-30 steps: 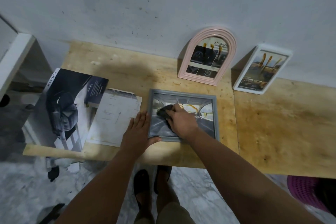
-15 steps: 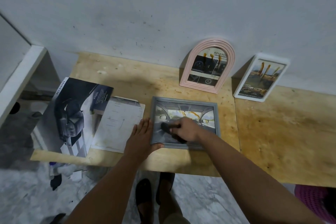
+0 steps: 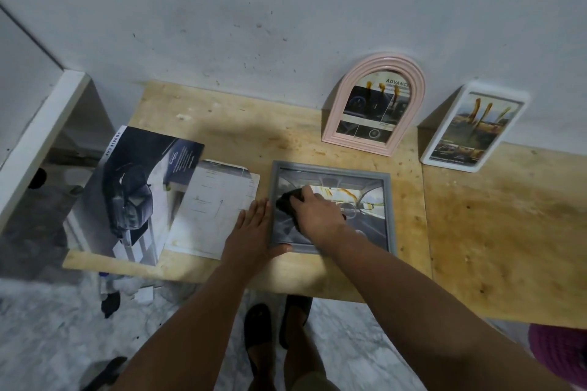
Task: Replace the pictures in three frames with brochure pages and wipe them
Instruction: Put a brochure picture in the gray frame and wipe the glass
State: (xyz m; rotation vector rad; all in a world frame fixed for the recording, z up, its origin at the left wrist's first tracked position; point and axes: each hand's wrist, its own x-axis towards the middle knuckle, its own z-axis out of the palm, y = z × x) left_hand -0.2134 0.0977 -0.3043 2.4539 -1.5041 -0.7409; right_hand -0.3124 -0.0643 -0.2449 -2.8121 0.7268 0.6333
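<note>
— What lies on the wooden desk [image 3: 508, 232]?

— A grey frame [image 3: 389, 209], flat near the front edge, holding a car-interior page. The right hand [image 3: 317, 216] curls its fingers [image 3: 303, 197] round a dark cloth [image 3: 286, 201], pressed onto the glass.

— And the other hand?

— The left hand [image 3: 254, 232] rests flat, fingers straight, against the frame's left edge, thumb on its lower corner. A pink arched frame [image 3: 336, 124] and a white frame [image 3: 444, 149] lean on the wall; a brochure [image 3: 133, 194] and a loose page [image 3: 209, 213] lie at left.
</note>
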